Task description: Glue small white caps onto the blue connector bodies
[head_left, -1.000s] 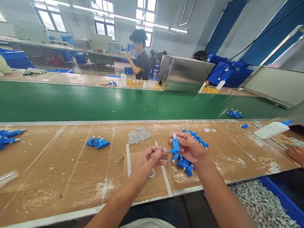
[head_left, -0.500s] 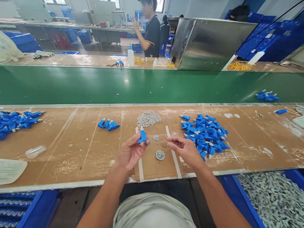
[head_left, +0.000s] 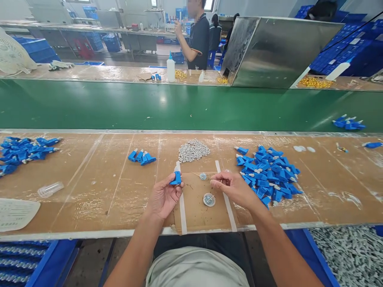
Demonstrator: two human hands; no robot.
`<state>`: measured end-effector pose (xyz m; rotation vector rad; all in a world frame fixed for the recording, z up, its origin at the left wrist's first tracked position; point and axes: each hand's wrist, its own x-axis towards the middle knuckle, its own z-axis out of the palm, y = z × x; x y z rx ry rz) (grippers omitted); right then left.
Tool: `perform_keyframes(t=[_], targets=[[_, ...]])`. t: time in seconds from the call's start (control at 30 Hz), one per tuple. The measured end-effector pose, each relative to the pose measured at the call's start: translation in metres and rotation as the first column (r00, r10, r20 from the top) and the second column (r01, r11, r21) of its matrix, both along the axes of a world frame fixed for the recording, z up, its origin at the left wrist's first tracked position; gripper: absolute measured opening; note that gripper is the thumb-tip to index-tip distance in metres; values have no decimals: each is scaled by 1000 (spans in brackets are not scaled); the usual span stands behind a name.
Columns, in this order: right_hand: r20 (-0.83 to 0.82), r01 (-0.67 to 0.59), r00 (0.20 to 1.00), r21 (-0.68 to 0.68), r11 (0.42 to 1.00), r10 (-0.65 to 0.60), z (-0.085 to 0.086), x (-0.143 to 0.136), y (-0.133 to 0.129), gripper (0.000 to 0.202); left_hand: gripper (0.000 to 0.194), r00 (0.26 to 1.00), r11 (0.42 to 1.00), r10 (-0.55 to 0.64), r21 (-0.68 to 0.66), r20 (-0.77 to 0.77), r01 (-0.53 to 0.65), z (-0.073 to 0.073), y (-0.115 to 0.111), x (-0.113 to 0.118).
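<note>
My left hand pinches a small blue plastic part between thumb and fingers, above the left tape strip on a cardboard pad. My right hand is closed, thumb against forefinger, on what looks like a thin stick. The stick's lower end seems to reach into a small round dish of clear or greyish stuff; its upper part is hidden by the fingers. Just left of the right fingertips lies a small clear cap with another thin stick beside it. Behind the pad is a heap of small grey pieces.
A big pile of blue parts lies right of my right hand. Left are a small group and another pile, plus a clear plastic cup. Beyond runs a green belt. A person stands across it.
The blue part in my left hand has tilted and come lower, its white tip no longer showing. My right hand has shifted slightly lower, and a thin stick now shows at the dish.
</note>
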<state>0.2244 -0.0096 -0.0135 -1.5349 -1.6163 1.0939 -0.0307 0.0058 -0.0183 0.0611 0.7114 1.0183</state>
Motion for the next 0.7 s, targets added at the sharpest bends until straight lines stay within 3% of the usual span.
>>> perform_keyframes(t=[0.1, 0.23, 0.33, 0.53, 0.7], targets=[[-22, -48, 999, -74, 996, 46, -4, 8, -12, 33, 8, 1000, 1000, 18, -3, -6, -18, -2, -3, -3], [-150, -14, 989, -151, 988, -8, -23, 8, -35, 37, 8, 1000, 1000, -8, -30, -15, 8, -9, -5, 0], [-196, 16, 980, -109, 994, -38, -28, 1, -41, 33, 7, 1000, 999, -26, -41, -18, 25, -12, -5, 5], [-172, 31, 984, -47, 998, -38, -21, -7, -39, 27, 6, 1000, 999, -28, -46, -12, 28, -11, -7, 6], [-29, 11, 1000, 65, 998, -9, -16, -11, -43, 20, 6, 1000, 998, -13, -54, -11, 12, -11, -12, 3]])
